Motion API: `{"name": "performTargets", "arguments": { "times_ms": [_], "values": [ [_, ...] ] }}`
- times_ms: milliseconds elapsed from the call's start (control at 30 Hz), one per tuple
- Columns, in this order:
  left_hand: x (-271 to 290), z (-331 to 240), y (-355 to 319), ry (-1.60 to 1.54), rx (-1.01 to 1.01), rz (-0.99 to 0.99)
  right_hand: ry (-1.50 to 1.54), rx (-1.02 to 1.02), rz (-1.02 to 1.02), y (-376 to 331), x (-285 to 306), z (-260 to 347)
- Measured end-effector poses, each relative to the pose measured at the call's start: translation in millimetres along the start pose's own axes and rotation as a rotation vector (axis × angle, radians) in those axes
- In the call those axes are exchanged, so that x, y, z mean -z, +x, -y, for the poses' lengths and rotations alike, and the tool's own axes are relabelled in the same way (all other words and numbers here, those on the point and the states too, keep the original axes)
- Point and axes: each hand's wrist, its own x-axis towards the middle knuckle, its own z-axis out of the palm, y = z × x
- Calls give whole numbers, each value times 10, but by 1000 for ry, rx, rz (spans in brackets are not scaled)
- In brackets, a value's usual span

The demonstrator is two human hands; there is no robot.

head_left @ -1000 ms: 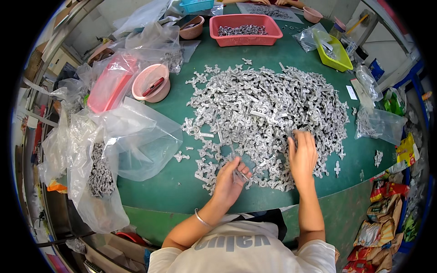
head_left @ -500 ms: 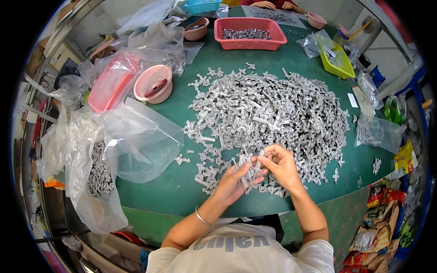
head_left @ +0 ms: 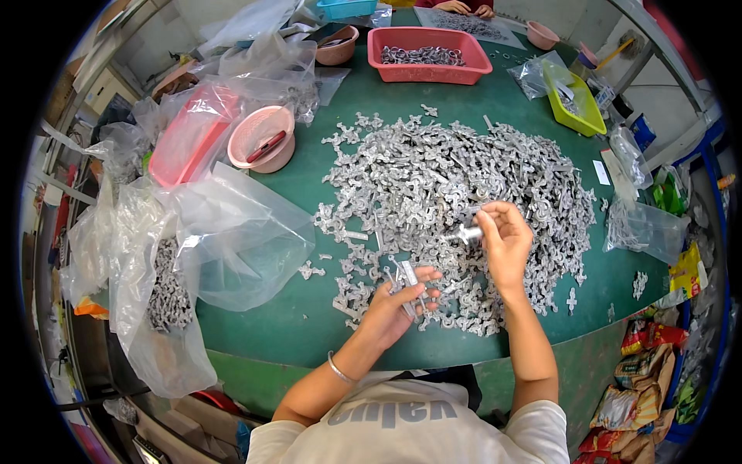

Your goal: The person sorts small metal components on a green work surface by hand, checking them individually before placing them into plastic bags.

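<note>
A wide heap of small silver-grey metal parts point(head_left: 433, 170) spreads over the green table, many of them branched with rounded ends. At the heap's near edge my left hand point(head_left: 393, 308), wearing a bangle at the wrist, holds a few slim metal parts point(head_left: 407, 277) between thumb and fingers. Above the right half of the heap, my right hand point(head_left: 506, 240) pinches a small metal part point(head_left: 466, 233) between thumb and fingertips; its outline is blurred. Loose parts point(head_left: 311, 270) lie left of the heap.
A red tray point(head_left: 430, 73) of metal rings stands at the far side, a yellow-green tray point(head_left: 583, 121) at the far right. Clear plastic bags point(head_left: 247, 240) and a pink bowl point(head_left: 272, 162) with a red tool crowd the left. Another person's hands point(head_left: 464, 8) are at the far edge.
My right hand has moved away from my left, up and right over the heap, with a metal part in its fingers. The left hand stays nearly in place, its fingers a little more spread.
</note>
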Motion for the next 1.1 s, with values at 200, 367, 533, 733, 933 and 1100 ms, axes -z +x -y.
{"name": "performTargets", "arguments": {
  "times_ms": [200, 367, 533, 733, 933, 1100],
  "values": [
    [-108, -8, 85, -145, 93, 101, 243, -373, 263, -493, -54, -57],
    [-64, -26, 77, -182, 105, 127, -319, -55, 553, -300, 78, 180],
    [3, -22, 76, -239, 121, 226, -299, -46, 619, -222, 114, 222],
    [-81, -33, 60, -218, 22, 142, 130, -367, 341, -293, 210, 94],
    [-82, 27, 36, 33, -116, 28, 382, -403, 289, -511, 86, -32],
    [-115, 77, 52, -103, -85, -50, -24, -158, 431, -703, -79, 122]
  ]
}}
